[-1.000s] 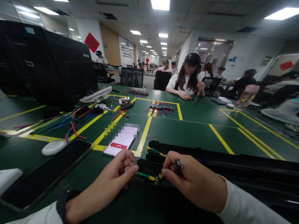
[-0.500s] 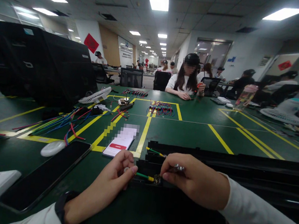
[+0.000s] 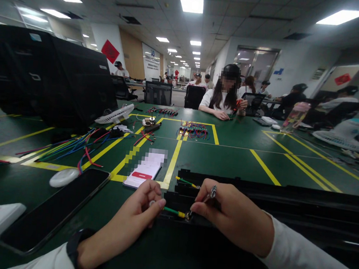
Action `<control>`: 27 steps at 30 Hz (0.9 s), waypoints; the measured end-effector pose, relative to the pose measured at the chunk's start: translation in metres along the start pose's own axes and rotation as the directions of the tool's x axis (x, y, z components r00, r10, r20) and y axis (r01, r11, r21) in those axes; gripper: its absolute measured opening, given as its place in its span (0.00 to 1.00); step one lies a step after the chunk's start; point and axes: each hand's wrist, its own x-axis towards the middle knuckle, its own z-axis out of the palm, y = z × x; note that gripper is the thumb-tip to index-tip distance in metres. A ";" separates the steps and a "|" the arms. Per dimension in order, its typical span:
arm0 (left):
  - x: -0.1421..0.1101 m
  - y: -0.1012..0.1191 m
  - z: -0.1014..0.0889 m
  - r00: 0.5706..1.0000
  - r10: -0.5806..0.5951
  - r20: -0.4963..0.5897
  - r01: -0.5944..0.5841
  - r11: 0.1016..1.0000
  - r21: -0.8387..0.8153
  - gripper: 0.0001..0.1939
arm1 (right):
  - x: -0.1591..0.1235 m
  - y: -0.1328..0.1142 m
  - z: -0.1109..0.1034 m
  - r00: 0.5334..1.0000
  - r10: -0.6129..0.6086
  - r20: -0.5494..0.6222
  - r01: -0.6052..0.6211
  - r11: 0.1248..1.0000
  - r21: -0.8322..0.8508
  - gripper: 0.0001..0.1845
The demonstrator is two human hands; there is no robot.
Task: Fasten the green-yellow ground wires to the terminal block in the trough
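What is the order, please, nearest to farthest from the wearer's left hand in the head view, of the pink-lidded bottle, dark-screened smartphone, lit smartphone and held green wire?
1. Held green wire, in the left hand.
2. Lit smartphone, just beyond the hand.
3. Dark-screened smartphone, to the hand's left.
4. Pink-lidded bottle, far off right.

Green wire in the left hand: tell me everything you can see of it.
The green wire is short, thin and nearly straight, with a smooth, plastic-looking covering. It slants slightly down to the right, in front of a long black part. Its right end has a yellow sleeve leading to a small metallic fitting, too small to make out. The left hand pinches it between thumb and finger, hiding its other end.
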 end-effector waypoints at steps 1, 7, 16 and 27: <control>0.000 0.000 0.000 1.000 0.000 -0.002 0.000 1.000 -0.001 0.07 | 0.000 0.000 0.001 1.000 0.004 0.003 -0.004 1.000 -0.009 0.12; 0.000 -0.001 -0.001 1.000 0.008 -0.009 -0.008 1.000 0.019 0.06 | -0.001 0.000 0.004 1.000 0.018 0.008 -0.017 0.998 -0.065 0.08; 0.000 -0.002 -0.001 1.000 0.009 -0.011 -0.008 1.000 0.017 0.07 | 0.000 0.000 0.002 0.998 -0.020 0.052 0.022 0.999 -0.040 0.05; 0.000 0.002 0.000 1.000 0.008 -0.007 -0.008 1.000 0.008 0.07 | -0.002 -0.003 -0.004 0.997 -0.047 0.068 0.048 0.999 -0.013 0.04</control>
